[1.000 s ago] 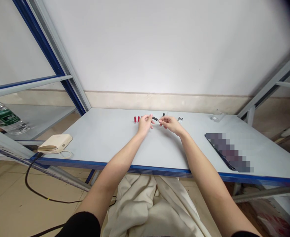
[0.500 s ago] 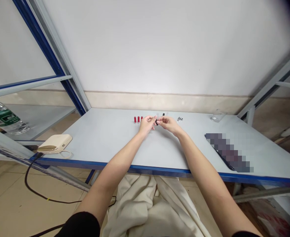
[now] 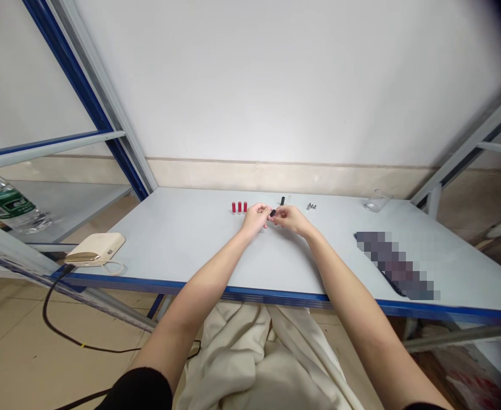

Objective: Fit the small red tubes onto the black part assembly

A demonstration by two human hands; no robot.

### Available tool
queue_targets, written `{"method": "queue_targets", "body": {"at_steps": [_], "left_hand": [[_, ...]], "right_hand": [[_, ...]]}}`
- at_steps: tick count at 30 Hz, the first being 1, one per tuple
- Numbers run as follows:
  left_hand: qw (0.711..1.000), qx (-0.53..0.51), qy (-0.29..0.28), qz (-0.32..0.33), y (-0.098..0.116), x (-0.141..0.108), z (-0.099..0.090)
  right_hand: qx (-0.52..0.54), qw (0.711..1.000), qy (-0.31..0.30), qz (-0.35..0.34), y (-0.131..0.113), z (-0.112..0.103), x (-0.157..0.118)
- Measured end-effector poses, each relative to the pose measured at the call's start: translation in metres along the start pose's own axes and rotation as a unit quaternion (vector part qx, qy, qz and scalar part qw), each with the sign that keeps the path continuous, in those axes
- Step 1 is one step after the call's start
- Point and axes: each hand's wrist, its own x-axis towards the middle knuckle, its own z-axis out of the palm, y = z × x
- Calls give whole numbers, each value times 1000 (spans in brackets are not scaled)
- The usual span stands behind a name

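Observation:
My left hand (image 3: 256,219) and my right hand (image 3: 291,218) meet just above the table, fingers closed in a pinch around one small tube with a black cap (image 3: 272,213). Its black end points up, and my fingers hide most of the rest. Behind my right hand stands a black piece (image 3: 282,200), with a clear tube (image 3: 289,199) beside it. To the left of my left hand, three small tubes with red caps (image 3: 239,207) stand upright in a row. Several small shiny metal-looking parts (image 3: 311,206) lie to the right of my right hand.
A drinking glass (image 3: 376,202) lies tilted near the back right of the table (image 3: 182,239). A blurred-out dark flat object (image 3: 393,265) rests at the right. At the left front corner sits a cream power bank (image 3: 97,249) with a cable; beyond it lies a water bottle (image 3: 11,204).
The small tube has been turned over between my hands: its clear end pointed up before, and now the black end does. The hands have dipped slightly.

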Motion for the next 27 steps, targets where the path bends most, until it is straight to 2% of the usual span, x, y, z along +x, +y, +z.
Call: {"method": "queue_targets", "body": {"at_steps": [3,5,7,9,12,15,27], "left_hand": [[993,107,10,52,-4,0,-1],[971,212,-2,109,-7,-2,-1],[943,296,-41,148,-8,-4,0],[920,346,-88,160,-8,-7,1],[900,380,-134,164,-7,-11,2],[887,400,-153,171,-5,-12,3],[863,438,-168,190,-6,-13,4]], "right_hand": [[-77,996,51,22,7,-4,2],[-135,984,99,58,11,-9,3],[-184,968,142,100,16,-14,3],[-217,953,166,128,22,-19,4],[-238,945,177,142,30,-23,9],[-243,943,179,142,36,-21,16],[-226,949,178,128,42,-10,36]]}}
